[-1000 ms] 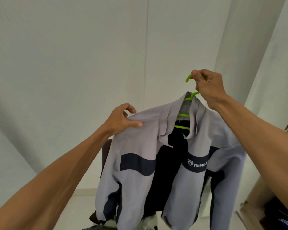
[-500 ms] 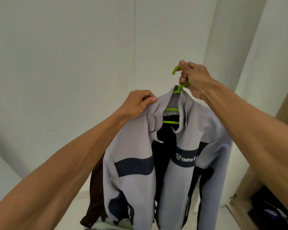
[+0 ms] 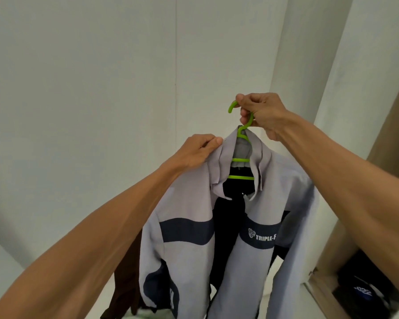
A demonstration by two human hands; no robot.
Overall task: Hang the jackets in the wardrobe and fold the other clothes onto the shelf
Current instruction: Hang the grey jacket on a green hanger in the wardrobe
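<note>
Smooth matt cloth jacket hangs on a glossy green plastic hanger.

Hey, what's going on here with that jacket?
A person is holding up a pale grey jacket with navy bands on a bright green plastic hanger. The right hand grips the hanger's hook, while the left hand pinches the jacket near its collar. The jacket is in the air before a white wall, not yet on any rail.
</note>
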